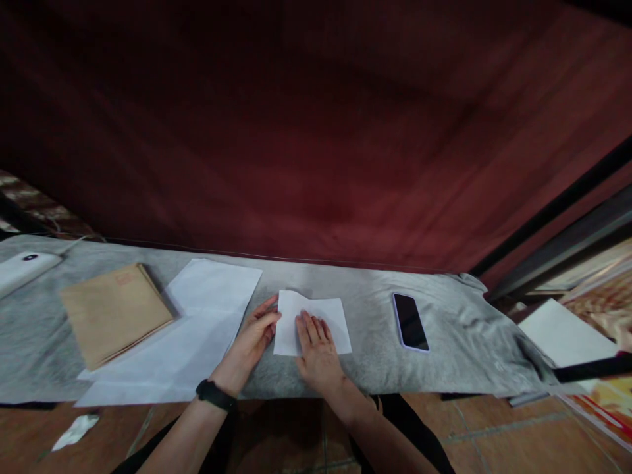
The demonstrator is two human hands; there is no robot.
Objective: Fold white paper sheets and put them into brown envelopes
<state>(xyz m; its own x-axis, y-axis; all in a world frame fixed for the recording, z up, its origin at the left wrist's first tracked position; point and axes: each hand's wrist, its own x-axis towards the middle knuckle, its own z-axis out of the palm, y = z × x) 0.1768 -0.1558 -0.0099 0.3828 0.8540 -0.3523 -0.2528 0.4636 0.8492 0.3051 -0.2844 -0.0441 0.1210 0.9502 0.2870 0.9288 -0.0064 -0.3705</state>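
Note:
A white sheet of paper, seemingly folded, lies on the grey cloth in front of me, its left part slightly raised. My left hand, with a dark band on the wrist, pinches the paper's left edge between thumb and fingers. Flat on the middle of the same paper rests my right hand, fingers stretched out and pressing on it. Left of my left hand are larger white sheets, with a stack of brown envelopes partly on top of them.
A phone with a dark screen lies to the right on the grey cloth. At the far left is a white device with a cable. A dark red curtain hangs behind. Crumpled white paper lies on the tiled floor.

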